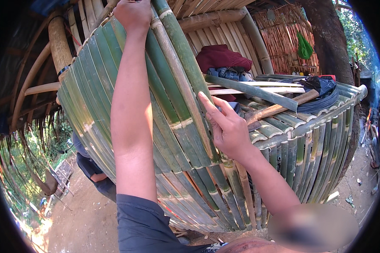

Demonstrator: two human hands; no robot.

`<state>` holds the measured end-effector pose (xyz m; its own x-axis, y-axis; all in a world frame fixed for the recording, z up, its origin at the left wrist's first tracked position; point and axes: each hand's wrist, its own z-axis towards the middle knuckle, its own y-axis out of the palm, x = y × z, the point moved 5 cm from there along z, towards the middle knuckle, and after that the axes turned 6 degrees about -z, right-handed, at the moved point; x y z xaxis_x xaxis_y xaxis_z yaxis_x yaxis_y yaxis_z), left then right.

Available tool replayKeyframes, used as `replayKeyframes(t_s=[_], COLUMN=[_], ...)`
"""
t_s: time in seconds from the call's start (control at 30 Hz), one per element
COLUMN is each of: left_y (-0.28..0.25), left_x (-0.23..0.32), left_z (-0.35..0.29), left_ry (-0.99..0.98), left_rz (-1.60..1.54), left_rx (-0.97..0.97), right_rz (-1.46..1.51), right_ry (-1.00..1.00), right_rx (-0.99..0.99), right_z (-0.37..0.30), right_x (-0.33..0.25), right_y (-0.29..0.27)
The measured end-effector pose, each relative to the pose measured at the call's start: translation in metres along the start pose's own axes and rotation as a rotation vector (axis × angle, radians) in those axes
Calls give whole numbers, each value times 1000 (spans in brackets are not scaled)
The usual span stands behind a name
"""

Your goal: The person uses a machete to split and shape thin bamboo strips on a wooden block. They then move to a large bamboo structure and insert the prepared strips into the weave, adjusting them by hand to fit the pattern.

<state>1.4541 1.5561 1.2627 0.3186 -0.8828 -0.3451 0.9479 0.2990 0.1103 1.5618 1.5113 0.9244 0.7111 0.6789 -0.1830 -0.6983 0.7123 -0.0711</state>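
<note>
A tall wall of green split-bamboo slats [93,80] stands close in front of me, leaning in the view. My left hand [133,16] is raised to its top, the fingers curled closed at the upper edge; what they grip is hidden at the picture's rim. Beside that hand a thick green bamboo pole [183,50] runs down along the slats, next to a thinner brown pole [169,46]. My right hand [230,128] is lower, by the lower end of the green pole. Its index finger is stretched out to the pole, and the other fingers are partly bent.
To the right, a bamboo-slat platform [274,135] bears a hammer-like wooden handle [299,101], bamboo strips [257,90], coiled dark wire [325,101] and maroon cloth [221,58]. A tree trunk [327,38] rises behind it. Beyond the wall's left side, a person in dark clothes [90,162] is partly visible.
</note>
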Motion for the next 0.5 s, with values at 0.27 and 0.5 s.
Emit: replayKeyframes(t_s=[0.27, 0.5], left_y=[-1, -1], left_x=[0, 3], left_z=[0, -1], left_ry=[12, 64], left_rz=[20, 70], left_rx=[9, 5], right_rz=[-19, -51], right_ry=[-12, -18], right_rx=[-12, -5], right_z=[0, -3], right_x=[-4, -3], right_y=[1, 5])
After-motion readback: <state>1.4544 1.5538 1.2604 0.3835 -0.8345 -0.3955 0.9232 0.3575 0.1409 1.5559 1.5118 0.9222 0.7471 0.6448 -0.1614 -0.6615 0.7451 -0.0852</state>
